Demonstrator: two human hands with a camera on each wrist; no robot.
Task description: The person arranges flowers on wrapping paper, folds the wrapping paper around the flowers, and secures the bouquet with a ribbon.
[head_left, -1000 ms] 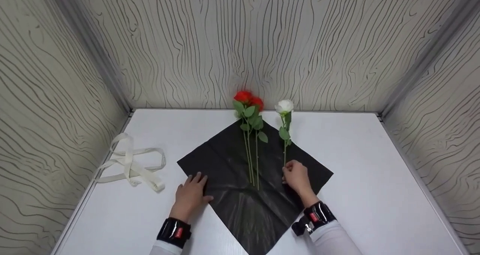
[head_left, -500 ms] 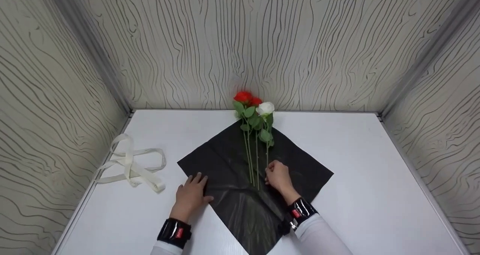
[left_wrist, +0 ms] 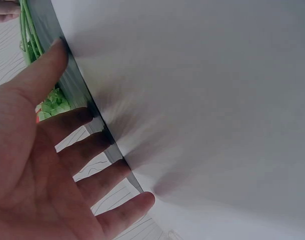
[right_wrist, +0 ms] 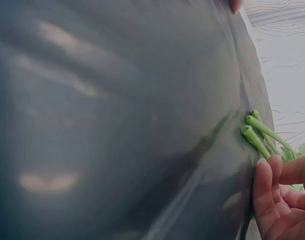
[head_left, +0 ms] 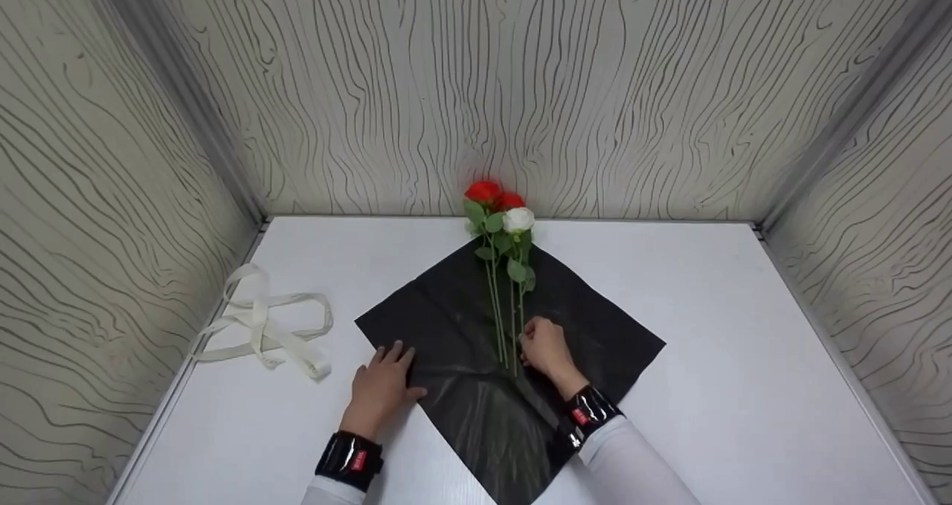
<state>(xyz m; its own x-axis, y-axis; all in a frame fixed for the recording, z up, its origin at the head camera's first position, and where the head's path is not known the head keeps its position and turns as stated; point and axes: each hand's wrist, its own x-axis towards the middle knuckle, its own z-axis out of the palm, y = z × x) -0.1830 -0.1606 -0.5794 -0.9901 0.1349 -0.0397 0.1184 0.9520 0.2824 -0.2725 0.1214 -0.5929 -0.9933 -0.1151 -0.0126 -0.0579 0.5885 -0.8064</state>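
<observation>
My right hand [head_left: 549,349] pinches the lower stem of a white rose [head_left: 518,220] over a black sheet of wrapping paper [head_left: 595,334]. The white bloom lies beside two red roses [head_left: 483,192], partly covering one, and their green stems run side by side down the sheet. In the right wrist view several cut stem ends [right_wrist: 252,135] show just past the fingertips. On the sheet's left edge rests my left hand [head_left: 379,390], its fingers spread; it holds nothing. The left wrist view shows its thumb and fingertips along that edge.
A loosely looped cream ribbon [head_left: 260,323] lies on the white table [head_left: 744,386] to the left. Patterned wall panels [head_left: 476,81] rise at the back and both sides, right behind the blooms.
The right hand has carried the white rose leftward, from the sheet's right side to beside the red roses. The left hand has stayed in place.
</observation>
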